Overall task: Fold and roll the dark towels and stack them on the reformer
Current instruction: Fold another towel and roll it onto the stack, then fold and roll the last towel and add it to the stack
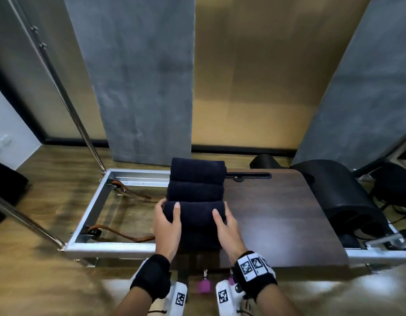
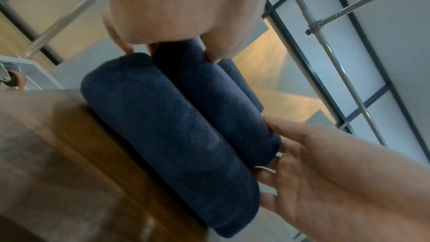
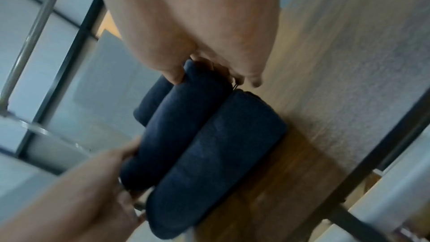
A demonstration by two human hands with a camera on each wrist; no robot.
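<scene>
Several dark navy rolled towels lie side by side at the left end of the reformer's dark wooden platform. Two rolls sit farther back. My left hand and right hand grip the two ends of the nearest upper roll, fingers curled over it. That roll rests on another roll lying on the wood. In the left wrist view the held roll lies against the lower roll. The right wrist view shows the held roll beside the lower roll.
The reformer's open metal frame with brown leather straps extends to the left. Black padded rests stand at the platform's right end. Slanted metal poles rise at the left. A pink object hangs below the near edge.
</scene>
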